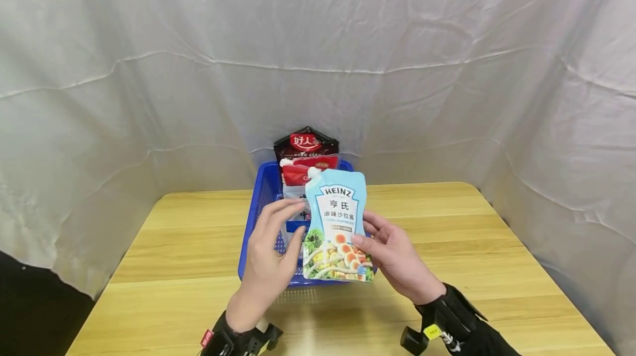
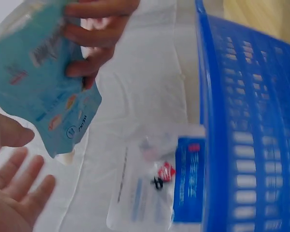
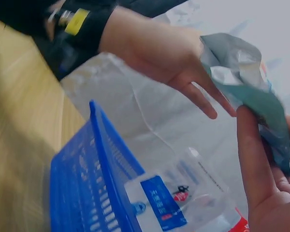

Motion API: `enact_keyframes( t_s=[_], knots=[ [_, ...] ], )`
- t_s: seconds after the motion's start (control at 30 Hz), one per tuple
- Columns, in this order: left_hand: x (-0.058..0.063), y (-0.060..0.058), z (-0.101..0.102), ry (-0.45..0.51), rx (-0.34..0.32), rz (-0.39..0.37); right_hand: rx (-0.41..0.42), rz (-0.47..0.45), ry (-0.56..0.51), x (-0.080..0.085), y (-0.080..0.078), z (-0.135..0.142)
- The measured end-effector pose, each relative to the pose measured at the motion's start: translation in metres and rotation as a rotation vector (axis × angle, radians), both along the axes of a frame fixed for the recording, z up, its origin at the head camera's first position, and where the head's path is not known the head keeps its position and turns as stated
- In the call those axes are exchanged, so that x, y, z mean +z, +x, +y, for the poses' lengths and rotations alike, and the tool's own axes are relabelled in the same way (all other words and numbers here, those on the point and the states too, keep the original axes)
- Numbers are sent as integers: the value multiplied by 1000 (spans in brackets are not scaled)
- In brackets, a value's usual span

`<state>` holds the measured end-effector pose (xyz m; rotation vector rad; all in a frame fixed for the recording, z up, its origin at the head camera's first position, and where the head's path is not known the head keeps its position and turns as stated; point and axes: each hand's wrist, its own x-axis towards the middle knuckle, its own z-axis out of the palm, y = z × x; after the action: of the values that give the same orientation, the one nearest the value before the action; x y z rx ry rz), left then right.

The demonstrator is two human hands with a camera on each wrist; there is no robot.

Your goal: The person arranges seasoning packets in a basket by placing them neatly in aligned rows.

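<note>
A light-blue Heinz salad dressing pouch (image 1: 339, 210) with a white cap stands above the basket, its printed front facing me. My right hand (image 1: 399, 262) grips its right edge, thumb in front and fingers behind. My left hand (image 1: 270, 256) is by the pouch's left side, fingers extended and holding nothing. In the left wrist view the left hand (image 2: 14, 193) lies just below the pouch (image 2: 43, 82), with a gap at the fingers. The blue plastic basket (image 1: 245, 245) is behind and below both hands.
Packets stand in the basket: a black one (image 1: 306, 149) at the back, a red pouch (image 1: 294, 176) before it, and a clear packet with a blue band (image 2: 188, 179). The wooden table (image 1: 189, 245) carries the basket; grey-white cloth (image 1: 318, 41) hangs behind.
</note>
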<state>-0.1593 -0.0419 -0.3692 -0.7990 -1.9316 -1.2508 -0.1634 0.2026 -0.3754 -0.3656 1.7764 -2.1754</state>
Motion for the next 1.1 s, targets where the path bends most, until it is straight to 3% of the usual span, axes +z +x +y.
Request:
enact_keyframes(
  t_s=[0.2, 0.3, 0.4, 0.67, 0.9, 1.1],
  knots=[
    [3, 10, -2, 121, -164, -479, -82, 129, 59, -6, 2, -2],
    [5, 11, -2, 100, -185, -634, -96, 215, 69, -9, 2, -4],
    [6, 11, -1, 49, -157, -726, -99, 291, 89, -13, 3, -6],
    [3, 11, 0, -23, -111, -755, -111, 469, 146, -23, 2, -12],
    [0, 12, 0, -1, -94, -722, -72, 416, 152, -23, 1, -12],
    [-4, 12, 1, -23, -27, -609, -89, 416, 158, -9, -4, -5]
  ],
)
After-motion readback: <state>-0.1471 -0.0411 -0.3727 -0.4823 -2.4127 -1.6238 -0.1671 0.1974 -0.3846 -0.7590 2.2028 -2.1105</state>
